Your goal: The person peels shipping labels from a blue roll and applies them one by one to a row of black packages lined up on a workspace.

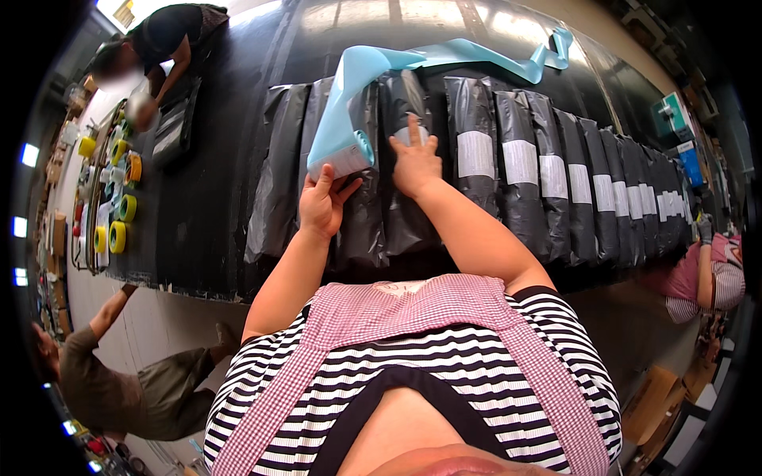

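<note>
Striped shirt (373, 353) nearest. Left hand (321, 205) pinches blue roll (343, 156) over the black bags; right hand (417, 165), fingers spread, seems to rest on one bag's (403, 218) label (404, 135). Probably best smoothed middle outward, roll clear. Label mostly covered; far-right bags too small to count.

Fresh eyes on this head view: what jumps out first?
A pale-blue label strip, its near end in the left hand, trailing rightward across the black table. Then a row of dark plastic-wrapped packages, many bearing white labels, stretches right; the right hand touches one.
</note>
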`<state>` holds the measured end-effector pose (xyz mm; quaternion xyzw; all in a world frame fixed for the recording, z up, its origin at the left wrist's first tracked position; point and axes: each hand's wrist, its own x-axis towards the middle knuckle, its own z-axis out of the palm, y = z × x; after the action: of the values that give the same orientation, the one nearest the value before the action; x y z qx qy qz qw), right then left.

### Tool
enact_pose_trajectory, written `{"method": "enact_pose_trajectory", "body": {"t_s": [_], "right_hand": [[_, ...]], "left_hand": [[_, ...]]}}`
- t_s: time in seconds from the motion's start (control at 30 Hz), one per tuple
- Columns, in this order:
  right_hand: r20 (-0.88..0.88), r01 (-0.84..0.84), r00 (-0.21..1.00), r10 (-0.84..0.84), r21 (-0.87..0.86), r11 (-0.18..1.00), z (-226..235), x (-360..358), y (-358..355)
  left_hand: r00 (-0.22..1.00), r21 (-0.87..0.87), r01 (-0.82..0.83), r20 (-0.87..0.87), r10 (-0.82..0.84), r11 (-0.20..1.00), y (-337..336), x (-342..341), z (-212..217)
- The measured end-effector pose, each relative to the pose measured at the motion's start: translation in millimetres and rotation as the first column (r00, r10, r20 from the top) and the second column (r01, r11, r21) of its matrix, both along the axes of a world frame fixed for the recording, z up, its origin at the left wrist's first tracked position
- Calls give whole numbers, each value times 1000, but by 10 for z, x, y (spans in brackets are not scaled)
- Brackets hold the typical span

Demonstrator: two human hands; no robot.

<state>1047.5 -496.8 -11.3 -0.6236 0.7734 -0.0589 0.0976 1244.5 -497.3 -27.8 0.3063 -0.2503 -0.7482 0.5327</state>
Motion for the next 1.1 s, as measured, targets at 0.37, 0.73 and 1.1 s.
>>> {"method": "enact_pose_trajectory", "body": {"t_s": [0.37,0.73,1.1], "right_hand": [[-272,-597,735,621,-693,404,432,-134,849],[476,-209,600,643,-682,700,681,-68,826],[301,-227,692,656,-772,594,695,-33,767]], "left_hand": [[998,128,68,-9,-68,989,314,-127,437],[785,-108,444,526,-328,889,495,1,652],[836,-307,367,524,-166,878,511,-32,566]]}}
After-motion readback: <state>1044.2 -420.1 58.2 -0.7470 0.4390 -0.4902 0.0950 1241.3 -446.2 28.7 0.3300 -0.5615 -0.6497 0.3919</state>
